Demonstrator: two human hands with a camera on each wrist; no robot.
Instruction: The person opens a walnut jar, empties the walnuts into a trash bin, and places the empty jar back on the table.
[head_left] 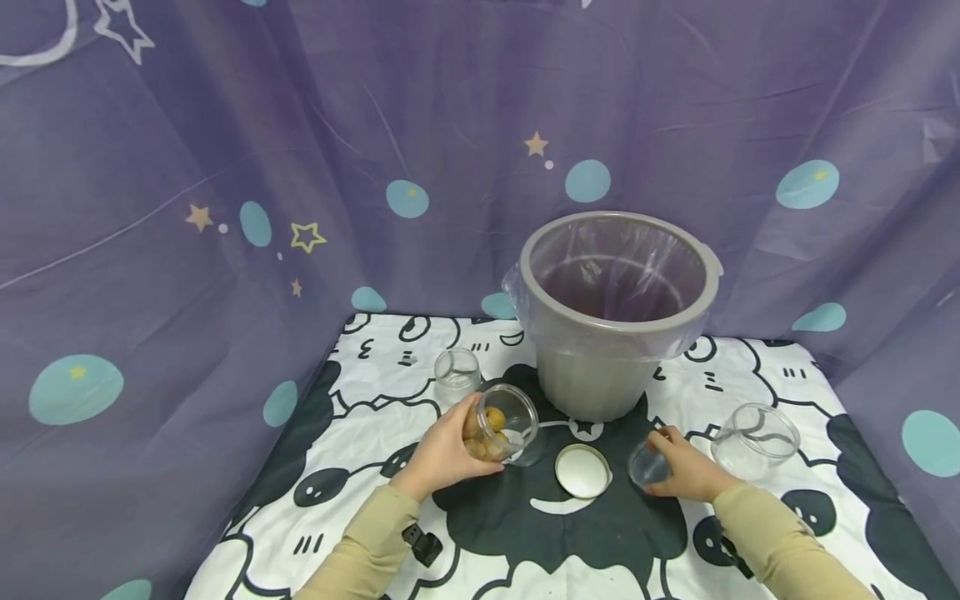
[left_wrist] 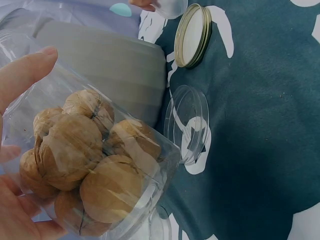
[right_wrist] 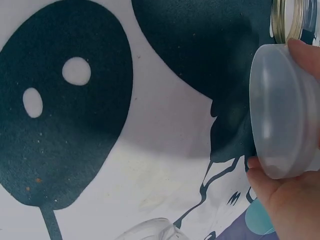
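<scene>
My left hand [head_left: 441, 450] grips a clear jar [head_left: 527, 406] tilted on its side, with several walnuts [left_wrist: 70, 150] inside. Thumb and fingers of my right hand [head_left: 688, 469] pinch a frosted, translucent plastic lid [right_wrist: 280, 112] by its rim, low over the cloth. Between the hands lies a white lid with a gold rim [head_left: 582, 472]. A clear round lid [left_wrist: 187, 122] rests on the dark part of the cloth beneath the tilted jar.
Behind the hands stands a grey bucket [head_left: 588, 379] lined with a clear plastic bag. One clear jar [head_left: 456, 375] is at the back left, another [head_left: 756, 442] right of my right hand. A cartoon-patterned cloth [head_left: 360, 517] covers the table; a purple curtain [head_left: 450, 100] hangs behind.
</scene>
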